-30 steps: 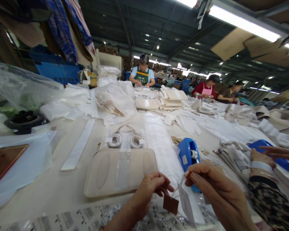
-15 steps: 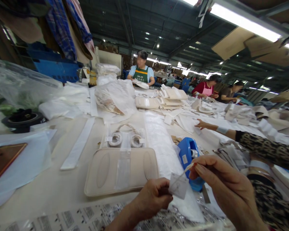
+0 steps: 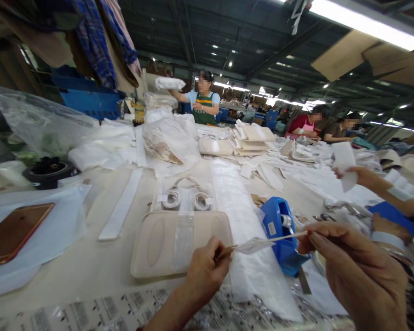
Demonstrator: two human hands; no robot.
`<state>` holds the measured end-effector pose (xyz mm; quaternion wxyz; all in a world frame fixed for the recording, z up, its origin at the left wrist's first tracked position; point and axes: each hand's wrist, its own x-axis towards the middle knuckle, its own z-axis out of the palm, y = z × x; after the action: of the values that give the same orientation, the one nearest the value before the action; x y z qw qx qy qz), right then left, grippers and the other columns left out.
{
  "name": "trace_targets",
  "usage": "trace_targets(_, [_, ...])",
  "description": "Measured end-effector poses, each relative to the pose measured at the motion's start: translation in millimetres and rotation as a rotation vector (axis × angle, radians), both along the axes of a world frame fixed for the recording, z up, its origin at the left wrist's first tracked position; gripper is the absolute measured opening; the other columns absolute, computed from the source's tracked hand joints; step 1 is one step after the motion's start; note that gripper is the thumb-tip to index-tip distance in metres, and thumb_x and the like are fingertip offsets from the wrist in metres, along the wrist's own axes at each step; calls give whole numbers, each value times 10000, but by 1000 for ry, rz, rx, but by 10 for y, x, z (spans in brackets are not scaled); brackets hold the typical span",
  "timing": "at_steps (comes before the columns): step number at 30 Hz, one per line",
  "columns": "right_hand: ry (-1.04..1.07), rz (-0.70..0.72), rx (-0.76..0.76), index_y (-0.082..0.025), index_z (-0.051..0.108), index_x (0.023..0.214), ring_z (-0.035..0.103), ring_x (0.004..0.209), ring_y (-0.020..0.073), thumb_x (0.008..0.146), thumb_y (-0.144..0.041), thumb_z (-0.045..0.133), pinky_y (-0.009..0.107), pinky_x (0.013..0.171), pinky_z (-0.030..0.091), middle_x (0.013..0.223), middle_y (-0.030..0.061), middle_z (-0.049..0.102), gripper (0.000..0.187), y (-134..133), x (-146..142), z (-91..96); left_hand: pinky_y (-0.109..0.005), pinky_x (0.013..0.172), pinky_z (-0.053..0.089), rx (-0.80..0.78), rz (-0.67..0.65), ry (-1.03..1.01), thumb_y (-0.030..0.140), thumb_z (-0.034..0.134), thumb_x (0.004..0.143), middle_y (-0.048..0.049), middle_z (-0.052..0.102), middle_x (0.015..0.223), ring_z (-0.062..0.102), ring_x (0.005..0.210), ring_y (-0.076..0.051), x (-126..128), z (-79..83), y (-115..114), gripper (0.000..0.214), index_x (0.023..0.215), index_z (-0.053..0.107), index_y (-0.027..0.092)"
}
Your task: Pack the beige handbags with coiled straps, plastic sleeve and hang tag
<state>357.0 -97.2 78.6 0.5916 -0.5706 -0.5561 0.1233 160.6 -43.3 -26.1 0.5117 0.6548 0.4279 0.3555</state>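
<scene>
My left hand is closed in a pinch on the end of a hang tag, a small flat tag in a translucent white sleeve with a tan edge at my fingers. A thin cream string runs taut from the tag to my right hand, whose thumb and forefinger pinch its end. Just behind my left hand lies a cream handbag, flat on the table, with a clear band round its middle. Its wrapped handle rings show above the body. Right of it stands a blue tape dispenser.
A strip of white padded wrap runs down the table. At left lie a phone and a white strip. Stacked cream bags stand farther back. At right a co-worker's hand holds white material; other people work behind.
My hands have drawn apart, pulling the string straight and tilting the tag nearly edge-on. The neighbour's hand has lifted a white piece. The person opposite has raised a wrapped bundle to the left.
</scene>
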Motion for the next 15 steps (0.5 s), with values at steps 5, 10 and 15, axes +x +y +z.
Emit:
trace_targets(5, [-97,-22,-27,-223,645,796,584,639,185,786,-376,641,271,547,457,676,28,637,153,-12,3,-34,-296,618,329,260,119,176,255,437,798,-24,543,673,515,653,-193,-95,54,7,81,723,429,226])
trace_targets(10, [-177,19,-137,-235,617,755,534,605,153,831,-423,578,254,547,407,636,-2,600,207,-33,-120,12,-353,701,382,323,219,196,230,442,797,-77,601,786,557,764,-247,-132,24,20,61,838,482,211])
trace_targets(15, [-181,20,-119,-239,606,747,530,627,143,847,-387,567,249,578,390,639,-13,593,182,-28,-155,24,-357,736,394,250,141,122,280,419,845,-81,607,865,563,799,-231,-141,46,26,181,984,492,190])
